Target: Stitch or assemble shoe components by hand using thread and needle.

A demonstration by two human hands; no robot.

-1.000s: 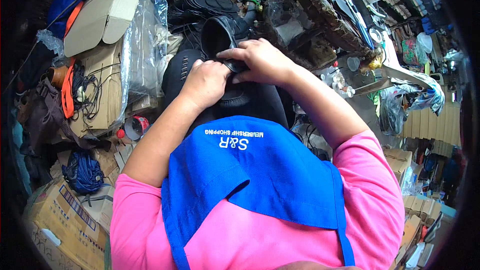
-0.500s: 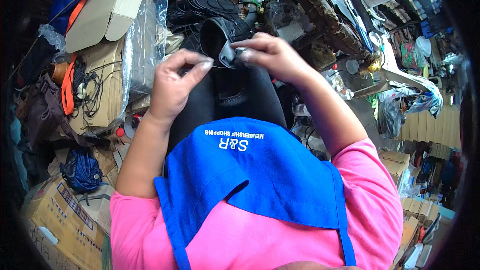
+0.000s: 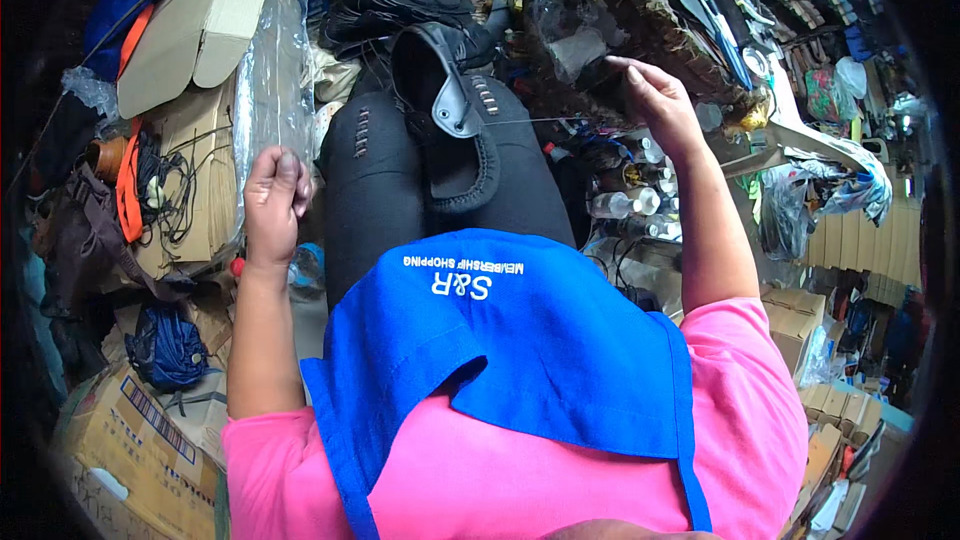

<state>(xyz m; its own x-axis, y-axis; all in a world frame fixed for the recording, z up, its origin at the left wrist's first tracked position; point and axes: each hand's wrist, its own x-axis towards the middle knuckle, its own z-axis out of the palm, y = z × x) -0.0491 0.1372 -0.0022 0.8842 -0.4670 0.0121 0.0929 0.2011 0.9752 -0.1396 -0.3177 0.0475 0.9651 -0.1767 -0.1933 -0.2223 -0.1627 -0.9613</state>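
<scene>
A black shoe (image 3: 428, 80) with a grey lining and metal eyelets is wedged between my knees, its opening facing up and its tongue (image 3: 468, 180) hanging toward me. From the eyelet side a thin pale thread (image 3: 530, 121) runs taut to the right. My right hand (image 3: 662, 105) is raised at that side, fingers pinched, with the thread leading to it. Well off to the left, beside the plastic-wrapped cardboard, my left hand (image 3: 272, 200) is closed with its fingers curled in. Whatever it grips is too fine to see.
Flattened cardboard (image 3: 195, 150) and an orange strap (image 3: 130, 180) lie to the left. Several clear bottles (image 3: 620, 204) stand right of my legs. A rough wooden bench edge (image 3: 660, 20) with tools rises at the far right. Black footwear (image 3: 410, 0) lies beyond the shoe.
Both hands were close together at the shoe and have swung wide apart, left hand to the left and right hand to the right. A stretched thread now shows between shoe and right hand.
</scene>
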